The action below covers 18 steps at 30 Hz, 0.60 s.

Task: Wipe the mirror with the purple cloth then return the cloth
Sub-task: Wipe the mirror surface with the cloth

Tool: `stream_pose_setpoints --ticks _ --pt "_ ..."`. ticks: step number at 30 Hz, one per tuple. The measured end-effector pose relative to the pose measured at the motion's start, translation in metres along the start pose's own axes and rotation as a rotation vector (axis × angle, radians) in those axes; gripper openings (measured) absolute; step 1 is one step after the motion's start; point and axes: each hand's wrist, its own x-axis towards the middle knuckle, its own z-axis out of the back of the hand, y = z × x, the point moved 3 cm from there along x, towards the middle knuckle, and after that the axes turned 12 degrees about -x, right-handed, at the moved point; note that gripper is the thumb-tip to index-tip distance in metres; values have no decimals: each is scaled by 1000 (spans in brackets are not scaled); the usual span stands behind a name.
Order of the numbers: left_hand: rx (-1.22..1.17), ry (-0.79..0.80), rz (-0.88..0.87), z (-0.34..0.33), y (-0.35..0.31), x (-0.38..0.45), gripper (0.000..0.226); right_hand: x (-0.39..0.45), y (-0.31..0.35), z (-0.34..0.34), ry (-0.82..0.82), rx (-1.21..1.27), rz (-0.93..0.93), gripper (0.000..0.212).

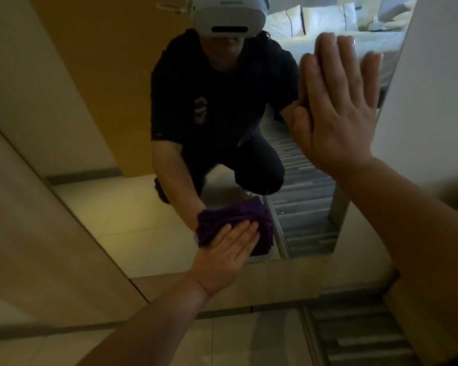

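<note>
A tall wall mirror fills the middle of the view and reaches nearly to the floor. The folded purple cloth lies flat against the glass close to the mirror's bottom edge. My left hand presses on the cloth with the palm and straight fingers. My right hand rests flat and open on the glass near the mirror's upper right edge, holding nothing. The mirror shows a crouching person in dark clothes with a white headset.
A white wall borders the mirror on the right and a beige panel on the left. Pale floor tiles meet a striped grey carpet below. A bed with white pillows shows in the reflection.
</note>
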Motion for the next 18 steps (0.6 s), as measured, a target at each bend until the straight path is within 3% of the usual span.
stream_pose_setpoints --ticks 4,9,13,15,18 --pt "-96 291 36 -24 -27 -38 55 1 0 2 32 -2 -4 53" --pt "-336 297 166 3 -31 -26 49 5 0 11 121 53 -17 54" --pt "-697 -38 668 84 -5 30 41 4 -3 25 223 151 -19 53" --pt "-742 -277 676 136 13 73 41 -8 -6 32 257 165 -44 52" --pt "-689 -569 505 205 37 138 42 -33 -18 40 346 156 -126 52"
